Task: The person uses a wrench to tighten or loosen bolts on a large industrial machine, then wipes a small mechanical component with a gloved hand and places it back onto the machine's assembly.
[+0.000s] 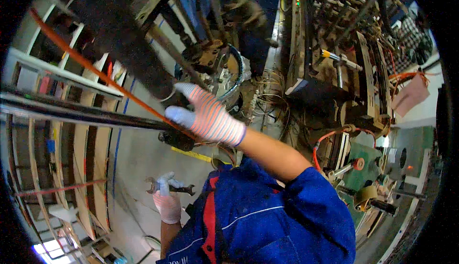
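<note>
One double-ended wrench (184,189) sits at the lower left of the frame, the left hand's (169,202) grip closed around its middle. Of two gloved hands, the right (213,120), near the centre, has its grip apart, beside one orange hose (114,86) and one thick dark cylinder (122,39) at upper left; whether it touches either, I cannot tell.

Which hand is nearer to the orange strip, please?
Right: the right hand is at the lower end of the orange strip; the left hand, holding a wrench, is below, clear of it.
</note>
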`<state>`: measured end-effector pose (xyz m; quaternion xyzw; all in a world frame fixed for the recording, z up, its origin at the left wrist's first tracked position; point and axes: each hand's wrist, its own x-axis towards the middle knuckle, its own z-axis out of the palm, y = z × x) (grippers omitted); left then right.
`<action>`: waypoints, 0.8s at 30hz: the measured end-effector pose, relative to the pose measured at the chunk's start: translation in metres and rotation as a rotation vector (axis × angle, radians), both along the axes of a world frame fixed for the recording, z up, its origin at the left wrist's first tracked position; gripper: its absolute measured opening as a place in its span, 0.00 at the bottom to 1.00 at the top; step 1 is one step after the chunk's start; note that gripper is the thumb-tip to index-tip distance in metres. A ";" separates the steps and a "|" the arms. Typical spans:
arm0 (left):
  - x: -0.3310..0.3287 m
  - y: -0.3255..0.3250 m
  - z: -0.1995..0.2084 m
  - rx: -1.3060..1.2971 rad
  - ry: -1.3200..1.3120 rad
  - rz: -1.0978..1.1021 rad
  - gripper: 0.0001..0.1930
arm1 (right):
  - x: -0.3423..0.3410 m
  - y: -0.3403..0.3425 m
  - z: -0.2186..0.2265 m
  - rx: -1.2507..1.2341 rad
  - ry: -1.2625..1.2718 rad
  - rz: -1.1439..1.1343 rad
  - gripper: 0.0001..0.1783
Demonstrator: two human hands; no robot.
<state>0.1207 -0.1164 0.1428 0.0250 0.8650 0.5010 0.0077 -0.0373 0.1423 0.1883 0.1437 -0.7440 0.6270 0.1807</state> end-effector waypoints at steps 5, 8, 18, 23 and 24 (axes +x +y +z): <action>-0.007 0.005 0.015 -0.363 0.110 -0.136 0.14 | 0.007 -0.039 -0.017 0.106 0.039 -0.064 0.43; -0.008 0.017 0.017 0.017 -0.113 0.075 0.12 | 0.010 -0.042 -0.022 0.129 -0.012 -0.062 0.43; -0.008 0.023 0.008 0.060 -0.099 0.072 0.26 | 0.023 -0.026 -0.037 0.113 -0.087 -0.003 0.39; -0.012 0.009 0.003 -0.282 0.042 -0.044 0.14 | 0.029 -0.007 -0.094 0.071 -0.190 -0.111 0.31; -0.011 0.005 0.000 -0.290 0.056 -0.013 0.15 | 0.033 -0.004 -0.111 0.060 -0.177 -0.184 0.30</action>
